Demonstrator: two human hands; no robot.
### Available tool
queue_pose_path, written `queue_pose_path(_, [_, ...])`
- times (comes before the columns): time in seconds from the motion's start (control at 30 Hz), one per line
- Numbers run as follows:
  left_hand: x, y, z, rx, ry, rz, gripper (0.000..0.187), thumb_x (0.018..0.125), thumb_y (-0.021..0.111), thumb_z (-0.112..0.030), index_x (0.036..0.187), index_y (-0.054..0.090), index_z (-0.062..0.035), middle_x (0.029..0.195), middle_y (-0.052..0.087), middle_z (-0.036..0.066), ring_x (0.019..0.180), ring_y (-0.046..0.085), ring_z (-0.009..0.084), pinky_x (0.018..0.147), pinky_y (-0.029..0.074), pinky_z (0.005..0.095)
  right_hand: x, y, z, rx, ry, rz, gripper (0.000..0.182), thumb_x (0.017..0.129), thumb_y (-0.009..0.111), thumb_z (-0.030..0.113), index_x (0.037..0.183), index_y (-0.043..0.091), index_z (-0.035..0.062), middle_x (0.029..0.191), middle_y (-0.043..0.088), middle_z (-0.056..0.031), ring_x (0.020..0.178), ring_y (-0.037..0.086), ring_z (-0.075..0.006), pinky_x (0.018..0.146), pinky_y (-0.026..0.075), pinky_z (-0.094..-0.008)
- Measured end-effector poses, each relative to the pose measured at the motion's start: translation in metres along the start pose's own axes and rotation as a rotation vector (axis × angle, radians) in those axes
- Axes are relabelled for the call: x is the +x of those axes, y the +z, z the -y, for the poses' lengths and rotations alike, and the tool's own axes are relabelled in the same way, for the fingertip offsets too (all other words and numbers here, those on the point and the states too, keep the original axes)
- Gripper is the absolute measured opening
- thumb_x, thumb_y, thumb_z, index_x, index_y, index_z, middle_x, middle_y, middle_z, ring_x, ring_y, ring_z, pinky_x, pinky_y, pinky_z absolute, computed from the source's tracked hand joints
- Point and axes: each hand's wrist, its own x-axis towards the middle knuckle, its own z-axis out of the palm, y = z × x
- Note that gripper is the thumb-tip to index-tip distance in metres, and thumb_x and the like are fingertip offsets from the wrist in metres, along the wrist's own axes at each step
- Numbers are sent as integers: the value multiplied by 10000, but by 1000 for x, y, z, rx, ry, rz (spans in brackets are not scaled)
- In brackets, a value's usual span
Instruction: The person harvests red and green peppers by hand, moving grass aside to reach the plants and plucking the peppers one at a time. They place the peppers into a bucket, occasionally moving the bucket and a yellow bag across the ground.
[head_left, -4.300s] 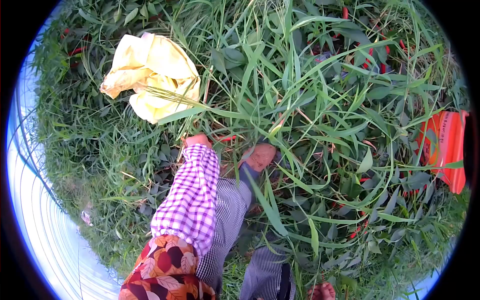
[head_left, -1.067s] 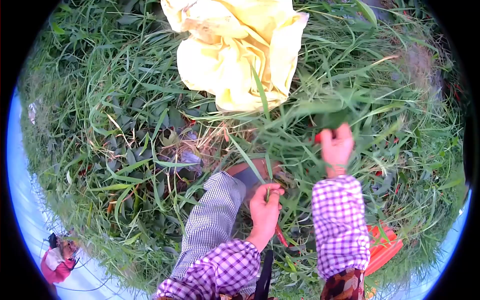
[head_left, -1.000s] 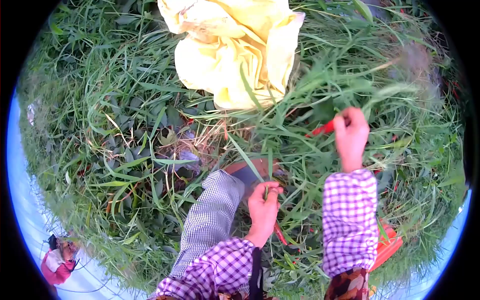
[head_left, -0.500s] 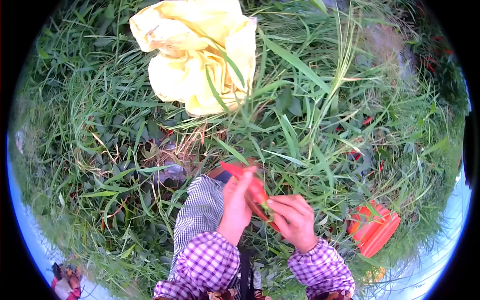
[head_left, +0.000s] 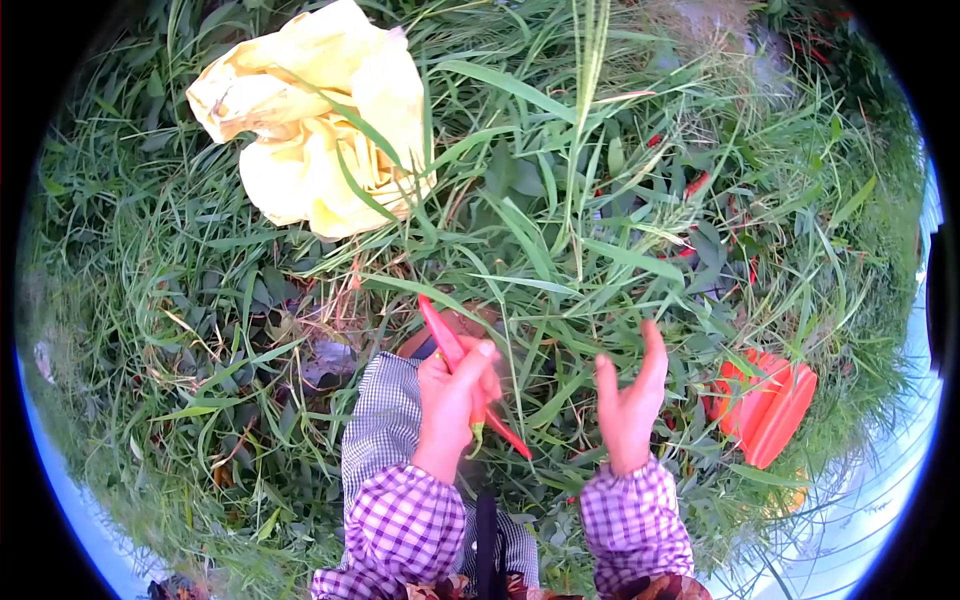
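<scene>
My left hand (head_left: 455,395) is closed around red chili peppers. One red chili pepper (head_left: 442,328) points up and left out of the grip. Another red chili pepper (head_left: 510,434) sticks out below toward the lower right, and a green stem (head_left: 476,437) hangs beside it. To the right, apart from the peppers, my right hand (head_left: 632,405) is held over the grass with thumb and fingers spread and nothing in it. Both wrists wear purple checked sleeves.
A crumpled pale yellow bag (head_left: 330,190) lies on the grass at the upper left. An orange-red plastic container (head_left: 765,410) sits to the right among the blades. Red peppers (head_left: 697,185) show through dense grass at the upper right. A checked trouser leg (head_left: 385,410) is beside my left hand.
My right hand has let go of the pepper's stem end, moved right and spread open. My left hand keeps the peppers. The view has shifted, so the bag appears farther left.
</scene>
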Motion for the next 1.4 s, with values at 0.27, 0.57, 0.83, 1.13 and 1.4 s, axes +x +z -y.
queue_pose_path(0.27, [-1,4,1,281,38,241,293,904,624,-161,1151,628,-4,701,630,16,540,564,78,494,421,210,11,103,8,1041,524,745,505,876,608,77,1342,444,-29,1377,459,-202,1233,487,-293,1025,394,-385])
queue_pose_path(0.57, [11,-2,0,687,-5,-42,573,874,657,-202,1375,452,-15,870,624,51,618,606,104,506,485,242,-18,102,7,524,-136,548,481,826,564,-8,1300,489,-1,1287,530,-243,1227,498,-396,993,450,-424])
queue_pose_path(0.83, [11,3,7,823,64,-57,344,867,671,-147,1153,588,23,822,601,27,550,563,94,474,473,233,16,124,-42,76,-77,134,335,818,545,-28,1150,573,6,1123,610,-209,1030,591,-393,875,500,-456])
queue_pose_path(1.13, [3,26,5,527,-13,374,336,869,671,-128,1181,584,-39,983,623,16,661,579,75,536,485,211,11,126,-18,-124,-157,603,345,772,598,200,1099,606,91,1125,603,-117,1058,527,-310,911,402,-457])
queue_pose_path(1.4, [27,17,-6,170,69,-296,661,869,668,-207,1401,308,-47,1239,505,112,479,559,141,413,417,249,43,162,-43,-178,82,422,118,798,611,146,840,599,36,745,647,-209,735,640,-393,647,504,-497])
